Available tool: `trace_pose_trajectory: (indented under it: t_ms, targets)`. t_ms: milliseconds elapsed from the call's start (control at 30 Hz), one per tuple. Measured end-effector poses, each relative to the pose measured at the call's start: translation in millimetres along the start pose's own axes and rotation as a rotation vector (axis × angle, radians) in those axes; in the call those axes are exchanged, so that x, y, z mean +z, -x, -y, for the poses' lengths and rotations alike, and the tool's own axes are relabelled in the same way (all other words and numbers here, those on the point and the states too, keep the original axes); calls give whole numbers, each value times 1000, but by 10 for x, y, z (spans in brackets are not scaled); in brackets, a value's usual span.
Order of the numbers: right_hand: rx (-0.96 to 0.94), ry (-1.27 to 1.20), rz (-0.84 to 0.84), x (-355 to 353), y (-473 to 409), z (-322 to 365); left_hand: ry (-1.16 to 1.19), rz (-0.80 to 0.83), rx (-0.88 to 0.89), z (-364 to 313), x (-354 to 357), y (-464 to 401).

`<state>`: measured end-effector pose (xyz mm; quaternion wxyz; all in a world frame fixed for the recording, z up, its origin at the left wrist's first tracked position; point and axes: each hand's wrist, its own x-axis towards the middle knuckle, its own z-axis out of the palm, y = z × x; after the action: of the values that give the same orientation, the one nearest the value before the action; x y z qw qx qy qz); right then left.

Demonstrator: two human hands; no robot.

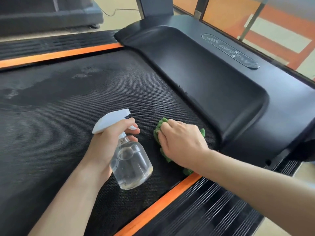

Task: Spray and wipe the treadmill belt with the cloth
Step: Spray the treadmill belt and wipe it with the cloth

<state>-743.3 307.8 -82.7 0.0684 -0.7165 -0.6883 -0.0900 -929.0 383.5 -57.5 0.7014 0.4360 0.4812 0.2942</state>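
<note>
Two bare hands worked over the black textured treadmill belt [68, 125]. The left hand [109, 142] gripped the neck of a clear spray bottle [131, 164], its fingers [134, 130] curled round the white trigger head, which pointed up and to the right; the bottle's round body hung tilted above the belt, and it looked partly filled with clear liquid. The right hand [180, 142] lay palm down on a green cloth [159, 126], its fingers bent over the bunched fabric and pressing it onto the belt. The cloth showed past the hand at the fingertips, at the far side and under the wrist. It sat near the belt's front end, close to the black motor cover [213, 74] and near the orange side strip [153, 208] on the right. Paler, damp-looking patches marked the belt farther left. Beyond the right strip ran a ribbed black side rail [213, 210]; another orange strip [59, 54] edged the far side.
</note>
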Motion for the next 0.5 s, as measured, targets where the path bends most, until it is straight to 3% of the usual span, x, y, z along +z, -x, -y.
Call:
trace_pose_trajectory:
  t_ms: [67, 200, 267, 500]
  targets:
    - [-38, 70, -31, 60, -130, -257, 3, -3, 6, -7, -13, 9]
    - [327, 173, -49, 163, -453, -620, -31, -6, 12, -4, -18, -1]
    - [419, 150, -90, 247, -434, -591, -50, -9, 13, -4, -7, -5]
    - [429, 124, -186, 283, -395, -625, -94, -32, 22, 15, 23, -43]
